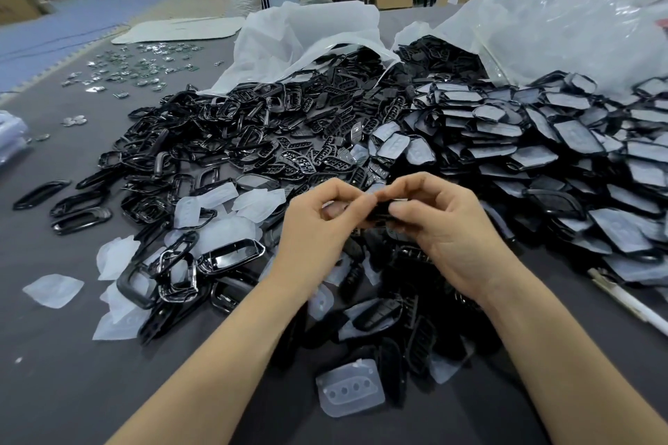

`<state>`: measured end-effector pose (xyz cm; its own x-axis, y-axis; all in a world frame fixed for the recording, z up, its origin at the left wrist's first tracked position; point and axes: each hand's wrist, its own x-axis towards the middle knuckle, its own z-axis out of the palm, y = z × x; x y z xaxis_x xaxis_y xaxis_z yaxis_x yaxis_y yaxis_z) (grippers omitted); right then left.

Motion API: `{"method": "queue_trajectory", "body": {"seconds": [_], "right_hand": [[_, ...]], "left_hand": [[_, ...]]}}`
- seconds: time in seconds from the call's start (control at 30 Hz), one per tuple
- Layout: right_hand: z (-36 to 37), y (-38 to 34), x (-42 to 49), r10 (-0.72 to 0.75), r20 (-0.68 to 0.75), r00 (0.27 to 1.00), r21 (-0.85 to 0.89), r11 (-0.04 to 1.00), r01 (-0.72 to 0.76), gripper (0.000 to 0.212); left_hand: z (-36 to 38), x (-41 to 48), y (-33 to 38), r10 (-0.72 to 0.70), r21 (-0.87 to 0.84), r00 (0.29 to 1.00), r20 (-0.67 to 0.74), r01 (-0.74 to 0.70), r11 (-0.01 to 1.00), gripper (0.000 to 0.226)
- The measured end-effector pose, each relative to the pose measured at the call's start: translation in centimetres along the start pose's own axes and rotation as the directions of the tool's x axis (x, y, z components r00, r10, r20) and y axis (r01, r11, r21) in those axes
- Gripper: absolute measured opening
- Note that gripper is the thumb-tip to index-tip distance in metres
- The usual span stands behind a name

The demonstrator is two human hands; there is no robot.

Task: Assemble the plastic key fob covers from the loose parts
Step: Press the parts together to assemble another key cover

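Note:
My left hand [318,228] and my right hand [444,228] meet above the middle of the table, fingers curled, both pinching one small black key fob part [377,215] between them; most of it is hidden by my fingertips. Under and around my hands lies a heap of black frames [202,141], perforated black button plates [307,155] and translucent white silicone pads [213,199]. To the right spreads a pile of assembled covers [542,141], black with pale inserts. One loose silicone pad [350,388] lies near the front edge.
Two large clear plastic bags [307,36] [560,22] lie open at the back, spilling parts. Small shiny metal pieces [137,65] are scattered at the far left on the grey table [65,354]. A white stick [629,303] lies at the right edge. Cardboard boxes and folding tables stand behind.

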<state>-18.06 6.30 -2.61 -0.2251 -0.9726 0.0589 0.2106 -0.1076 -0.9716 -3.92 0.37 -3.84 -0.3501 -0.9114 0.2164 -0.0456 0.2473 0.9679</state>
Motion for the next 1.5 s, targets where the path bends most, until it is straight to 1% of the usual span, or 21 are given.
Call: {"method": "queue_trajectory", "body": {"seconds": [0.03,0.07,0.13,0.23,0.3,0.37,0.5,0.6,0.67,0.73,0.77,0.83,0.93,1.0,1.1,1.2,1.23,1.3,1.4,1.47,1.5], "right_hand": [[0.0,0.1,0.0,-0.042,-0.025,0.999,-0.193,0.980,0.037,0.028],[0.1,0.2,0.0,-0.091,-0.032,0.995,-0.358,0.931,0.074,0.031],[0.2,0.3,-0.1,-0.165,-0.043,0.985,-0.545,0.830,0.115,0.033],[0.2,0.3,-0.1,-0.263,-0.061,0.963,-0.618,0.768,0.171,0.031],[0.2,0.2,-0.1,-0.307,-0.066,0.949,-0.634,0.747,0.198,0.028],[0.5,0.2,-0.2,-0.341,-0.089,0.936,-0.657,0.727,0.202,0.025],[1.3,0.3,-0.6,-0.476,-0.103,0.873,-0.764,0.600,0.237,0.023],[1.6,-0.2,-1.0,-0.565,-0.019,0.825,-0.826,0.474,0.305,0.023],[2.2,-0.3,-1.4,-0.481,0.191,0.856,-0.832,0.383,0.401,0.011],[3.4,0.4,-1.9,-0.227,0.440,0.869,-0.802,0.336,0.494,0.005],[3.9,0.9,-2.2,-0.101,0.509,0.855,-0.796,0.322,0.512,0.010],[4.3,1.7,-2.3,0.021,0.518,0.855,-0.824,0.282,0.492,0.021],[4.4,2.0,-2.4,0.020,0.471,0.882,-0.854,0.263,0.450,0.032],[4.5,2.0,-2.4,0.007,0.464,0.886,-0.859,0.250,0.447,0.032],[5.0,2.3,-2.7,-0.040,0.459,0.887,-0.851,0.267,0.452,0.021],[5.4,2.8,-2.9,-0.114,0.485,0.867,-0.835,0.235,0.497,0.011],[5.4,2.9,-2.9,-0.125,0.485,0.866,-0.832,0.241,0.500,0.010],[5.1,2.7,-2.7,-0.154,0.449,0.880,-0.808,0.350,0.473,0.006],[4.3,1.6,-2.0,-0.220,0.221,0.950,-0.688,0.656,0.311,0.007],[3.4,0.9,-1.5,-0.167,0.061,0.984,-0.480,0.859,0.176,0.010],[2.9,0.6,-1.3,-0.116,0.012,0.993,-0.351,0.929,0.113,0.011]], "left_hand": [[-0.1,0.0,-0.2,0.037,0.141,0.999,0.010,-0.038,0.989,0.008],[-0.2,0.1,-0.3,0.054,0.216,0.998,0.022,-0.058,0.975,0.012],[-0.2,0.1,-0.4,0.073,0.270,0.997,0.035,-0.079,0.960,0.022],[-0.5,0.1,-0.6,0.107,0.361,0.988,0.108,-0.139,0.922,0.029],[-0.6,0.2,-0.7,0.116,0.357,0.980,0.161,-0.167,0.919,0.022],[-0.5,0.1,-0.6,0.120,0.327,0.980,0.162,-0.168,0.930,0.018],[-0.2,-0.1,-0.7,0.158,0.327,0.985,0.067,-0.171,0.929,0.016],[-1.0,0.5,-0.6,0.108,0.191,0.989,-0.106,-0.086,0.978,0.015],[-1.8,1.0,-0.4,0.036,0.032,0.976,-0.216,-0.030,0.999,0.018],[-2.2,1.4,-0.2,-0.009,-0.069,0.956,-0.292,-0.011,0.998,0.016],[-2.3,1.4,-0.2,-0.026,-0.106,0.949,-0.316,-0.009,0.994,0.015],[-2.3,1.5,-0.1,-0.055,-0.179,0.940,-0.338,-0.007,0.984,0.014],[-2.3,1.5,0.0,-0.059,-0.226,0.940,-0.336,-0.020,0.974,0.013],[-2.2,1.5,-0.1,-0.051,-0.222,0.948,-0.313,-0.021,0.975,0.014],[-1.9,1.3,0.0,-0.056,-0.232,0.960,-0.275,-0.010,0.973,0.014],[-1.7,1.1,0.1,-0.051,-0.256,0.968,-0.244,-0.013,0.967,0.014],[-1.6,1.0,0.2,-0.048,-0.268,0.971,-0.234,-0.017,0.963,0.014],[-1.5,0.9,0.3,-0.050,-0.289,0.974,-0.219,-0.015,0.957,0.013],[-1.0,0.7,0.5,-0.081,-0.326,0.979,-0.187,0.016,0.945,0.011],[-0.7,0.4,0.5,-0.074,-0.305,0.986,-0.148,0.026,0.952,0.010],[-0.5,0.3,0.5,-0.061,-0.264,0.989,-0.132,0.025,0.964,0.011]]}}
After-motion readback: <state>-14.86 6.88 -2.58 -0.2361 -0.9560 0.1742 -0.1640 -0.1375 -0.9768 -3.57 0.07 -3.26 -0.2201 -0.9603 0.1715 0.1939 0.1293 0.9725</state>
